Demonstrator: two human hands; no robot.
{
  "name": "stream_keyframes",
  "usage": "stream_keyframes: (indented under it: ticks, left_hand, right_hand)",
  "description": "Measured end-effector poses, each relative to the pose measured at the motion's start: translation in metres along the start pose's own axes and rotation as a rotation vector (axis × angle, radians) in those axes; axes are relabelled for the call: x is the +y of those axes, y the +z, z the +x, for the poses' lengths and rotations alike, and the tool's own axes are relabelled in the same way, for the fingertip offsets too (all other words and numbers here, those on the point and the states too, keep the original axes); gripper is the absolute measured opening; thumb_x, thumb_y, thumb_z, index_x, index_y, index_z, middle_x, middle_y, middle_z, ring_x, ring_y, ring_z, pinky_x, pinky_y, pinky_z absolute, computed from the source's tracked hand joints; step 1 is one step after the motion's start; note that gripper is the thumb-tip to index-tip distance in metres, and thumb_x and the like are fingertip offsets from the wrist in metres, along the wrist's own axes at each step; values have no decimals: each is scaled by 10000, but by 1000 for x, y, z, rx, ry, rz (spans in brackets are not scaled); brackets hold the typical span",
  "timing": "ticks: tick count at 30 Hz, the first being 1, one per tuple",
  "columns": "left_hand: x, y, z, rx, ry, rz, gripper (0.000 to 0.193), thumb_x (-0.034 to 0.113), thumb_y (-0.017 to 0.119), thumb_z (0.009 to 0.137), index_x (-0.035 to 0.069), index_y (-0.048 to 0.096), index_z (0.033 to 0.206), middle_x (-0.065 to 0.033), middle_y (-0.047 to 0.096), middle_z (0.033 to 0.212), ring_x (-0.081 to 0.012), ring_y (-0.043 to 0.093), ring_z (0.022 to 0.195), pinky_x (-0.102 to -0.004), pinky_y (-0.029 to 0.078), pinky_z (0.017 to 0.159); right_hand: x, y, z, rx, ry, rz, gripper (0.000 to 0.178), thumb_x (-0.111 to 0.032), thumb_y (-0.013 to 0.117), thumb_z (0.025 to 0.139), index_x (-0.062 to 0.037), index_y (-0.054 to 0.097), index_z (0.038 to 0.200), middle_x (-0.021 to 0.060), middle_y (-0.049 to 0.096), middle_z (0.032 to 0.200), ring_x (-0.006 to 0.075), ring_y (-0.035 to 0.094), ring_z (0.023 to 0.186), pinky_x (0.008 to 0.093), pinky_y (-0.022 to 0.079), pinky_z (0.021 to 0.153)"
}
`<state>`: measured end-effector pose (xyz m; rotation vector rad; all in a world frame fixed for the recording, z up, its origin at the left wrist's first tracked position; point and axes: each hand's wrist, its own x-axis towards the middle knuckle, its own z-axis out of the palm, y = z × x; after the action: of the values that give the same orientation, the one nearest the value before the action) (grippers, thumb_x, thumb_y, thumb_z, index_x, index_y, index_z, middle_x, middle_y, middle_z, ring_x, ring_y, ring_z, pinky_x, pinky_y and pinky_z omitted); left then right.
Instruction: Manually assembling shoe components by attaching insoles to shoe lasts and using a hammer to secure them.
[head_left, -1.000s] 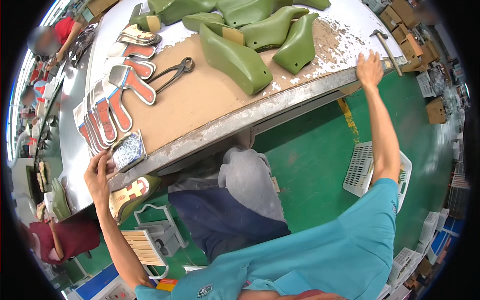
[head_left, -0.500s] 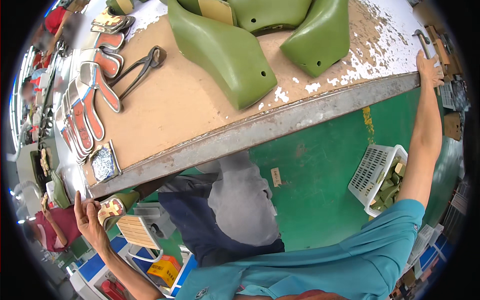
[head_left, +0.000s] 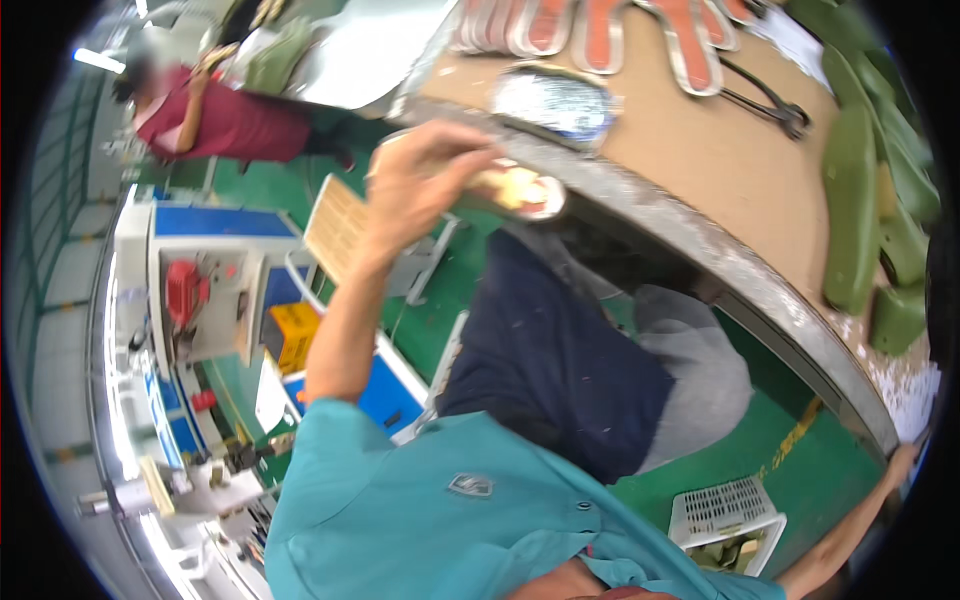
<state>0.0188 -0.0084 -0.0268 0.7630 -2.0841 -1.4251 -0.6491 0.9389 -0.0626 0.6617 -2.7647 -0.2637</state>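
Note:
Blurred by motion, my left hand (head_left: 425, 180) is raised off the table's edge, thumb and fingers curled round what looks like a shoe last (head_left: 520, 190). Its cream-and-red patched end shows beyond the thumb; the hand hides the rest. Far to the right, my right hand (head_left: 905, 460) is at the table's corner, its fingers mostly cut off by the picture's rim, so its grip does not show. On the tabletop near my left hand lie a shiny foil-like pad (head_left: 555, 105), several orange insoles with pale borders (head_left: 690, 50) and a pair of pincers (head_left: 780, 110).
Large green shoe lasts (head_left: 850, 210) stand on the table's right part. A worn metal strip (head_left: 680, 220) edges the table. Below is a white basket (head_left: 720, 510) of green pieces. A wooden-slat chair (head_left: 340, 225), a yellow box (head_left: 290, 335) and a co-worker (head_left: 240, 125) are to the left.
The view has swung left, so the table and lasts shift rightward. Half a second ago a hammer showed at my right hand; now it is out of sight. My left hand stays by the patched last.

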Motion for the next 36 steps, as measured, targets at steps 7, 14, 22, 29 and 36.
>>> stream_keyframes:
  ticks: [7,14,22,29,36]
  left_hand:
    - [56,20,2,-166,178,164,72,-2,643,816,2,666,884,-86,695,926,-166,636,951,-284,507,825]
    - [25,11,10,-206,410,424,78,124,684,784,67,683,838,-32,703,935,-268,570,1088,-381,444,912]
    - [34,18,3,-106,267,519,121,212,675,801,112,711,859,-28,690,914,-247,585,1037,-381,429,887]
    - [23,20,8,-118,496,572,106,215,688,775,126,717,824,-5,685,875,-228,604,907,-373,444,812]
    - [22,18,5,-92,480,505,73,183,708,751,123,718,793,3,680,832,-216,604,867,-354,451,776]
  right_hand:
    - [-262,-2,-105,34,316,148,449,-242,415,959,0,428,1337,232,487,1314,355,473,1211,389,376,1000]
    - [-592,-215,-151,408,526,1163,585,-203,505,958,23,222,1418,51,535,815,86,455,552,224,397,448]
    - [-756,-291,-159,83,35,1578,494,-184,442,994,-84,254,1441,47,509,734,55,401,463,185,325,413]
    - [-785,-310,-146,-15,-472,1333,478,-151,474,984,-100,303,1428,9,462,667,38,357,492,173,283,433]
    - [-793,-337,-135,64,-510,1403,486,-106,475,977,-80,304,1431,-2,435,652,37,345,490,165,261,423]
